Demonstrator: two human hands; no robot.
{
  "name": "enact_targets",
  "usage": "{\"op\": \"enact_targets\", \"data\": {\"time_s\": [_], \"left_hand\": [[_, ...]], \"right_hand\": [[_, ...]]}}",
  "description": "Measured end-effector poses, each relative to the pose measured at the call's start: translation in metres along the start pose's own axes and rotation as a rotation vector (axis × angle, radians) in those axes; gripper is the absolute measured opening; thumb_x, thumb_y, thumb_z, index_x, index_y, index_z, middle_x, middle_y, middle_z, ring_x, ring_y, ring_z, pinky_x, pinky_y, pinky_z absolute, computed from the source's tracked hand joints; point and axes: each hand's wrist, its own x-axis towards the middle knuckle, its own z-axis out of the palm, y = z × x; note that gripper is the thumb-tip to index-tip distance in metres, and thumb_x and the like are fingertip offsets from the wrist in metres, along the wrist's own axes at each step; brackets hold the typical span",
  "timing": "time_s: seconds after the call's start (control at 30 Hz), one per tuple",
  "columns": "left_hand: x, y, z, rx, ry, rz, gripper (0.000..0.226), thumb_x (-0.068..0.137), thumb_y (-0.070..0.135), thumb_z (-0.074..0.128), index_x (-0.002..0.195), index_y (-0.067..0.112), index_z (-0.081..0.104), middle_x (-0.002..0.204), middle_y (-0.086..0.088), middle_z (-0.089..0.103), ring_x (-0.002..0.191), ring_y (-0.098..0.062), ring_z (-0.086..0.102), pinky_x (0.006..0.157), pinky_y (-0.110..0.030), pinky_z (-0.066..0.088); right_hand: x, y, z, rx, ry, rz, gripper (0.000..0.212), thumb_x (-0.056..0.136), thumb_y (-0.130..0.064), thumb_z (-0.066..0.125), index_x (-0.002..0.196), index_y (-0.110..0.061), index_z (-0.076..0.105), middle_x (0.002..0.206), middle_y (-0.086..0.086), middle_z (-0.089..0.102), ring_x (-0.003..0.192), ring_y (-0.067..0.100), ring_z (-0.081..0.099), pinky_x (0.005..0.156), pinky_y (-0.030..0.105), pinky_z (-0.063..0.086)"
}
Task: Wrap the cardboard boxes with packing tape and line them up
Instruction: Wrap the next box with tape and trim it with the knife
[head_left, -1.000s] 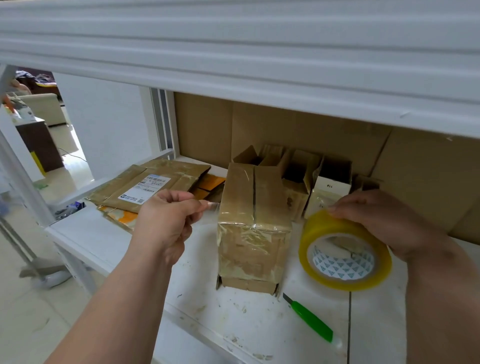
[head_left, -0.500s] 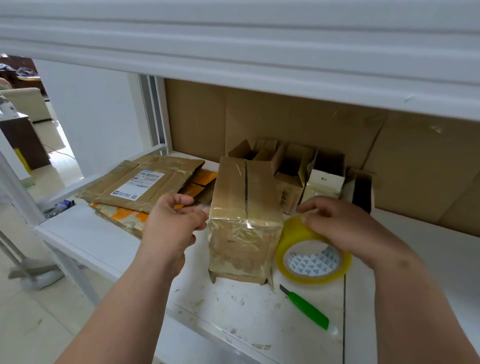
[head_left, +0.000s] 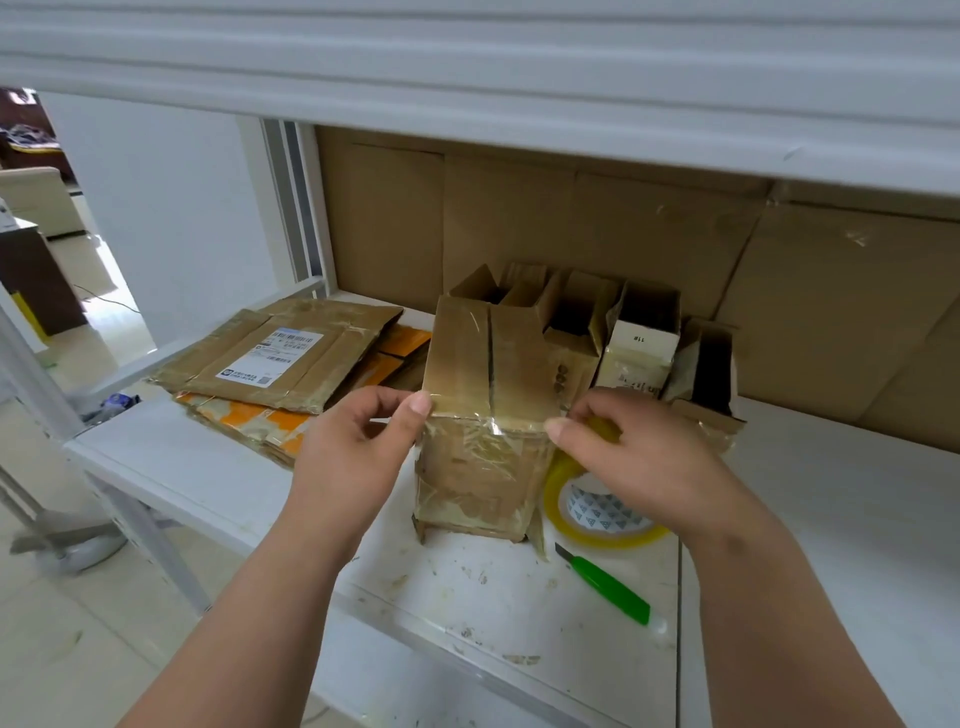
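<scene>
Clear packing tape (head_left: 491, 420) spans the front top edge of the cardboard box (head_left: 485, 410), stretched between both hands. The box stands upright near the front of the white table (head_left: 519, 597), already covered in glossy tape on its front face and top flaps.

Left hand (head_left: 358, 441): the grip is a pinch, thumb and forefinger closed on the free end of the tape at the left top corner of the box. Right hand (head_left: 639, 457): fingers curled around the yellow tape roll (head_left: 597, 512), which rests just beside the right wall of the box; the thumb points toward the right top corner.

Step in hand, as judged: laying a fresh strip across the upper front edge of the box. The wrap is well advanced, but the lining-up stage is not yet reached for this box.

Next move, as judged: press the strip flat onto the cardboard, keeping tension so no wrinkle forms, then carry the roll around the right side or cut the strip. A green utility knife (head_left: 608, 590) lies on the table just in front of the roll, within reach for the cut.

Behind the box, further small boxes (head_left: 641, 348) stand in a row against the cardboard back wall. Flattened cartons (head_left: 280, 353) lie stacked to the left.
</scene>
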Motion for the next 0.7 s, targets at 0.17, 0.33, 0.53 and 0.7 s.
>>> {"op": "enact_targets", "data": {"time_s": [0.17, 0.33, 0.53, 0.7], "left_hand": [[-0.001, -0.010, -0.003, 0.045, -0.019, 0.093, 0.007, 0.083, 0.042, 0.072, 0.089, 0.039, 0.069, 0.085, 0.015, 0.073, 0.082, -0.006, 0.067, 0.073, -0.025, 0.052], [0.000, -0.021, 0.001, 0.233, 0.105, 0.334, 0.017, 0.082, 0.039, 0.072, 0.094, 0.029, 0.065, 0.085, 0.017, 0.067, 0.079, -0.006, 0.064, 0.070, -0.023, 0.051], [0.000, -0.031, 0.007, 0.389, 0.104, 0.555, 0.047, 0.080, 0.058, 0.060, 0.098, 0.015, 0.068, 0.087, 0.014, 0.059, 0.071, -0.005, 0.056, 0.061, -0.005, 0.041], [-0.002, -0.036, 0.017, 0.430, 0.076, 0.570, 0.053, 0.080, 0.068, 0.061, 0.100, 0.019, 0.065, 0.093, 0.015, 0.058, 0.073, -0.008, 0.058, 0.059, -0.016, 0.044]], "right_hand": [[0.000, -0.004, 0.008, -0.154, 0.072, 0.020, 0.042, 0.079, -0.075, 0.051, 0.087, -0.033, 0.054, 0.087, -0.017, 0.054, 0.084, 0.006, 0.051, 0.072, 0.032, 0.045], [-0.004, -0.006, 0.013, -0.165, 0.100, 0.022, 0.043, 0.079, -0.076, 0.053, 0.088, -0.034, 0.054, 0.084, -0.015, 0.055, 0.077, 0.002, 0.049, 0.061, 0.027, 0.039], [-0.010, -0.008, 0.016, -0.218, 0.073, 0.024, 0.053, 0.077, -0.081, 0.050, 0.076, -0.028, 0.051, 0.074, -0.010, 0.054, 0.068, 0.006, 0.050, 0.056, 0.028, 0.037], [-0.009, -0.007, 0.034, -0.296, 0.112, 0.087, 0.068, 0.073, -0.089, 0.041, 0.068, -0.021, 0.049, 0.068, -0.003, 0.052, 0.062, 0.013, 0.050, 0.057, 0.029, 0.033]]}}
